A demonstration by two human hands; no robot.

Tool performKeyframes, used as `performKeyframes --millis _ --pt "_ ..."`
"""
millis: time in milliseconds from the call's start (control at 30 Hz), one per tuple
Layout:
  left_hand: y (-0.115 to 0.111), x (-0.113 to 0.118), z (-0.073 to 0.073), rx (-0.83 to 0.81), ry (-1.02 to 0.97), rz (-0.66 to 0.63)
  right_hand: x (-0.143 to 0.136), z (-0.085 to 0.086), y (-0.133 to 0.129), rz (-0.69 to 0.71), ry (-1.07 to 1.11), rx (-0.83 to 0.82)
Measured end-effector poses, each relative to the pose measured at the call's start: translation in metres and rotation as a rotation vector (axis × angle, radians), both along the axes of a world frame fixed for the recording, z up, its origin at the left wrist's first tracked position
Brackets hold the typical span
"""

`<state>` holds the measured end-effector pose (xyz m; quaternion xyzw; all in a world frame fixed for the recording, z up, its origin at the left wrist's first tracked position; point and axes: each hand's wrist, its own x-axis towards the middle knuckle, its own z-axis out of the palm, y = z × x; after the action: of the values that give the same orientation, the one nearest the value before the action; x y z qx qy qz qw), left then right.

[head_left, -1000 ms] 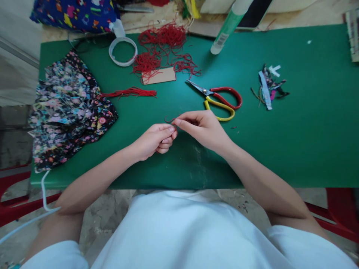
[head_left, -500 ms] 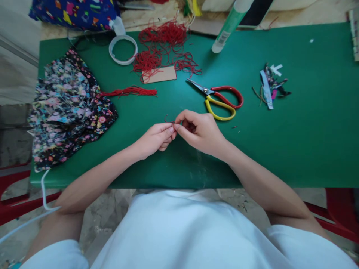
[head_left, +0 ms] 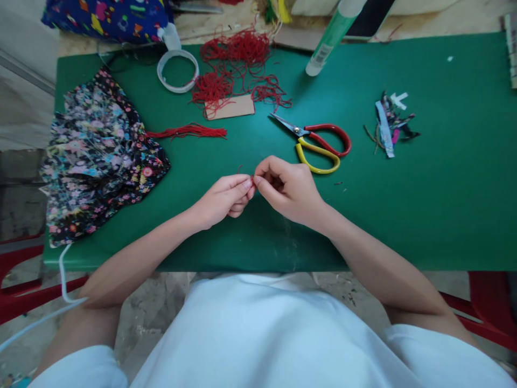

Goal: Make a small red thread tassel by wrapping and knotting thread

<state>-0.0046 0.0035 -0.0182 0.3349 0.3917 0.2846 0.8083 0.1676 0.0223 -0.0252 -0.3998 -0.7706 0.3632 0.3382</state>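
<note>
Our left hand (head_left: 226,200) and right hand (head_left: 288,188) meet, fingertips pinched on red thread (head_left: 253,182), likely light, limp, best gripped near its end.

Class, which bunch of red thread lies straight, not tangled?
The tassel touching the floral cloth: its strands run side by side, while the other bunches are tangled.

Craft workshop — scissors (head_left: 323,148); red thread (head_left: 238,48)
</note>
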Motion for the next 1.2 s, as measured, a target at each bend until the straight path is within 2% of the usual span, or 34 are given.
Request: performKeyframes --millis 200,367,500,667,833,933,1067,1200 --pt "0.0 0.0 0.001 0.021 0.024 -0.004 0.0 -0.003 -0.001 0.032 -0.044 0.111" --pt "0.0 0.0 -0.002 0.032 0.029 -0.007 0.001 -0.002 0.0 0.062 -0.06 0.131" --pt "0.0 -0.001 -0.002 0.053 0.043 -0.003 0.001 0.001 0.0 0.035 -0.004 0.054" --pt "-0.001 -0.001 -0.004 0.127 0.124 0.009 -0.001 0.005 -0.001 -0.046 0.018 -0.148" --pt "-0.003 -0.004 -0.011 0.319 0.325 -0.008 -0.004 0.003 -0.002 -0.106 0.102 -0.272" --pt "-0.003 -0.006 -0.014 0.4 0.396 -0.037 -0.005 -0.001 -0.001 -0.124 0.15 -0.288" --pt "-0.003 -0.005 -0.012 0.358 0.356 -0.031 -0.007 -0.004 -0.002 -0.15 0.112 -0.183" --pt "-0.002 -0.004 -0.008 0.249 0.228 0.007 -0.007 -0.008 -0.005 -0.199 0.009 0.181"
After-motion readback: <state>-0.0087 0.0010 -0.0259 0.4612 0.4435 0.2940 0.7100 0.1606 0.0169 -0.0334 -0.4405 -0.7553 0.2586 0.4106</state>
